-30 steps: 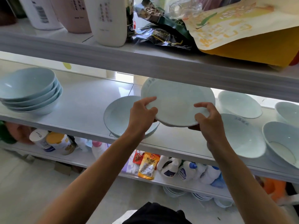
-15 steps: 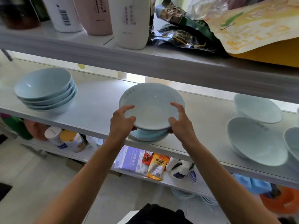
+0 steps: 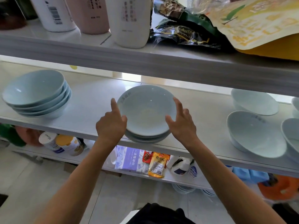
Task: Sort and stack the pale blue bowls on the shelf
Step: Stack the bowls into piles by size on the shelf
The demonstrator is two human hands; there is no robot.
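A shallow pale blue bowl [image 3: 146, 110] lies on top of another like it [image 3: 148, 138] at the front middle of the white shelf [image 3: 90, 110]. My left hand [image 3: 111, 122] is at its left rim with the forefinger raised and the thumb near the edge. My right hand [image 3: 181, 121] is at its right rim with fingers spread and relaxed. Neither hand grips the bowl. A stack of several deeper pale blue bowls [image 3: 36, 94] stands at the left. Three single bowls sit at the right: one in back [image 3: 254, 101], one in front [image 3: 254, 135], one at the edge [image 3: 291, 139].
The upper shelf [image 3: 145, 62] hangs low over the bowls and carries bottles [image 3: 129, 21] and snack bags [image 3: 186, 26]. A lower shelf holds cans [image 3: 59, 143], packets [image 3: 156, 164] and bottles. Bare shelf lies between the left stack and the middle bowls.
The shallow bowl came left from the right and down onto the other shallow bowl. Both hands have let go of it and their fingers have opened.
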